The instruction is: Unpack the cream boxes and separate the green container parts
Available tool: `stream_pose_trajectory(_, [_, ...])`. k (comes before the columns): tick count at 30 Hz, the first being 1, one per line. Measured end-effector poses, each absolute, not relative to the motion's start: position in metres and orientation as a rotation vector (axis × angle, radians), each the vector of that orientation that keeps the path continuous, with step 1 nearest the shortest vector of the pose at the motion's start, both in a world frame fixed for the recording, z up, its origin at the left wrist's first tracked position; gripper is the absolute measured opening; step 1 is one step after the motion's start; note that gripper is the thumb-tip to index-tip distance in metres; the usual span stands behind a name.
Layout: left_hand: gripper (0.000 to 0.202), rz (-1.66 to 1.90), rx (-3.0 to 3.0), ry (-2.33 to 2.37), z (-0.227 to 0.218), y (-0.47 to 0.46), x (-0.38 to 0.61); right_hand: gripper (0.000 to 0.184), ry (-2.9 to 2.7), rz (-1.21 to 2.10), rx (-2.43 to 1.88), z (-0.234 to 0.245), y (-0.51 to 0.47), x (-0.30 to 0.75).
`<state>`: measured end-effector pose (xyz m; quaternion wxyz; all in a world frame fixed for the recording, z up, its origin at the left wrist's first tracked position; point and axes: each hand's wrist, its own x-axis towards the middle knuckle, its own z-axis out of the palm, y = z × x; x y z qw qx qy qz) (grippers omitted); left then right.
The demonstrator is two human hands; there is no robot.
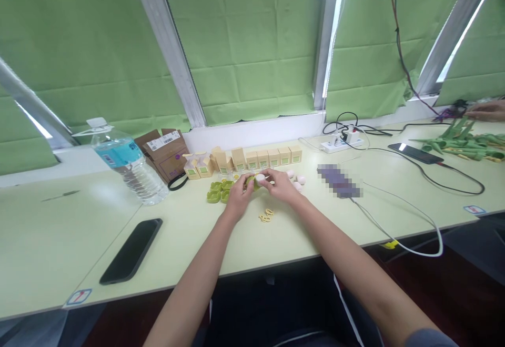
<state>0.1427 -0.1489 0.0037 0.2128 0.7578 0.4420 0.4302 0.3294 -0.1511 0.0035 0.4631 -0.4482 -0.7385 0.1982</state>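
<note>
Both my hands meet over the middle of the pale green table [276, 231]. My left hand [239, 191] is closed on a small green piece [251, 182]. My right hand [281, 182] pinches a small white round cap [260, 178] against that green piece. Several more green pieces [218, 190] lie just left of my hands. A few white round caps [299, 181] sit to the right of them. A small yellow item [266, 215] lies on the table in front of my hands. A row of little cream boxes [256, 158] stands behind.
A water bottle [128, 164] lies at the left beside a brown carton [163, 152]. A black phone [131, 249] rests near the front edge. A power strip [341, 144], cables and another phone [414, 152] are at the right. Green stems [465, 141] and another person's hand [487, 111] are at the far right.
</note>
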Motion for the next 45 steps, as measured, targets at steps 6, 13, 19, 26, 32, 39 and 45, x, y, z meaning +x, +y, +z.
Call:
stream_pose_trajectory(6, [0.038, 1.18, 2.092, 1.273, 0.005, -0.15, 0.142, 0.021, -1.791, 0.511, -1.077, 0.004, -0.152, 0.328])
stream_pose_trajectory(13, [0.038, 1.14, 2.122, 1.304, 0.005, -0.152, 0.141, 0.033, -1.626, 0.454, -1.081, 0.006, -0.149, 0.34])
stream_pose_trajectory(19, [0.039, 1.114, 2.123, 1.3, 0.005, -0.153, 0.143, 0.039, -1.464, 0.348, -1.101, 0.008, -0.144, 0.356])
stream_pose_trajectory(26, [0.039, 1.086, 2.156, 1.306, 0.005, -0.153, 0.142, 0.033, -1.551, 0.162, -1.367, 0.002, -0.139, 0.373])
stream_pose_trajectory(32, [0.038, 1.084, 2.169, 1.301, 0.005, -0.153, 0.142, 0.034, -1.759, 0.122, -1.607, -0.008, -0.133, 0.377])
stream_pose_trajectory(39, [0.04, 1.058, 2.176, 1.31, 0.004, -0.152, 0.142, 0.042, -1.887, 0.053, -1.664, -0.01, -0.131, 0.374])
stream_pose_trajectory(45, [0.039, 1.047, 2.19, 1.301, 0.002, -0.151, 0.142, 0.042, -1.95, -0.03, -1.762, -0.006, -0.136, 0.365])
